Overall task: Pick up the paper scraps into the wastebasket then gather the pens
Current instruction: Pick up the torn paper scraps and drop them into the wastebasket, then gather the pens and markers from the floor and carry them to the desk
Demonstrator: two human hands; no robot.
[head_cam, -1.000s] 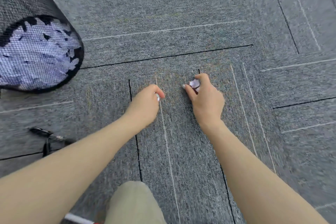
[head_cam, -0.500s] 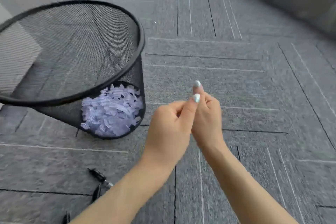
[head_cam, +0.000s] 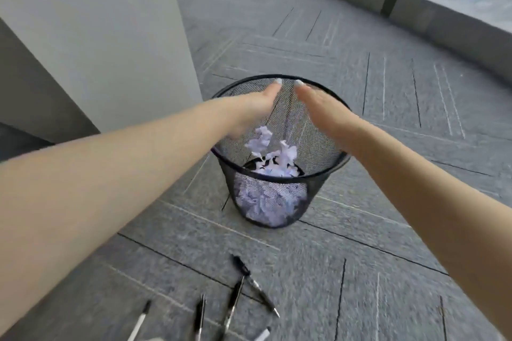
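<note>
Paper scraps dropped over the wastebasket, pens left on the floor.
Nearest, pens point(head_cam: 238, 296) are scattered on the carpet floor point(head_cam: 360, 299). Beyond, the left hand point(head_cam: 249, 108) and right hand point(head_cam: 321, 108) are held over the wastebasket point(head_cam: 277, 219), fingers straight and empty; scraps point(head_cam: 266, 138) are seen inside.

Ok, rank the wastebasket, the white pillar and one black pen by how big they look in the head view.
1. White pillar, largest.
2. Wastebasket.
3. Black pen, smallest.
The pen lies nearer the camera yet looks far smaller, so the order is safe.
</note>
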